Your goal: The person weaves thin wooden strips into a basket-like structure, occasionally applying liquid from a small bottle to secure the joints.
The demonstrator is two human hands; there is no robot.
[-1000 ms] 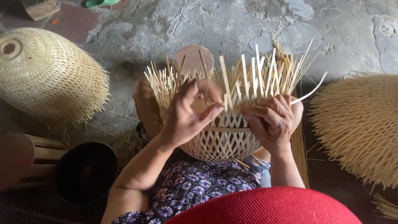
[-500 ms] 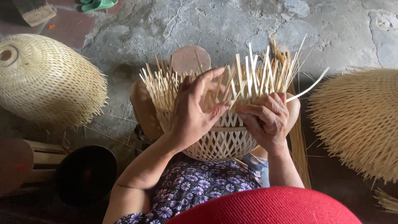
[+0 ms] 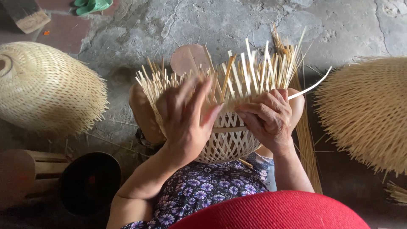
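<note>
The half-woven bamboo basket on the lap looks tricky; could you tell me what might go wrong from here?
1. The loose upright strips end in thin points close to the left hand, so they could prick the fingers.
2. The right hand pins the basket at its rim; if that slips, the open weave may spring loose.
3. One long strip sticks out sideways and could snag or snap.

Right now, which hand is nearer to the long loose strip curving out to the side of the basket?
Right. The right hand grips the basket rim just below the curved strip's base; the left hand rests on the opposite side of the upright splints.
</note>
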